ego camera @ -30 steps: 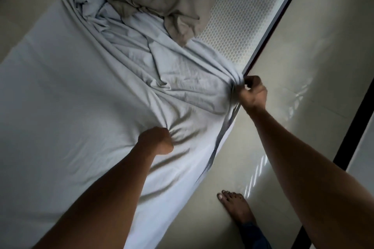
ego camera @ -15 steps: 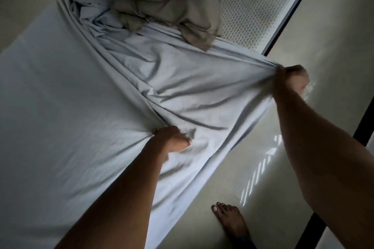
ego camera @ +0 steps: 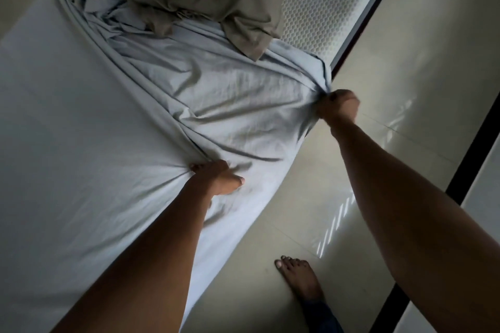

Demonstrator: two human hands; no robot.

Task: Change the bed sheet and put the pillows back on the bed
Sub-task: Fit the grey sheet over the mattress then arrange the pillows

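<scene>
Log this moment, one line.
left hand: grips blue sheet fold | right hand: grips sheet edge | beige bedding: heaped on sheet's far end

Pale blue sheet (ego camera: pixel 81 143) lies smooth at left, bunched in folds farther up. Crumpled beige cloth (ego camera: pixel 230 8) sits on it.

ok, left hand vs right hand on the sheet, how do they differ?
The left hand grips a bunch of the sheet on top of the bed; the right hand grips its edge at the bed's side, above the floor. The left hand's thumb sticks out; the right hand is a tight fist. Both hold the same sheet.
</scene>
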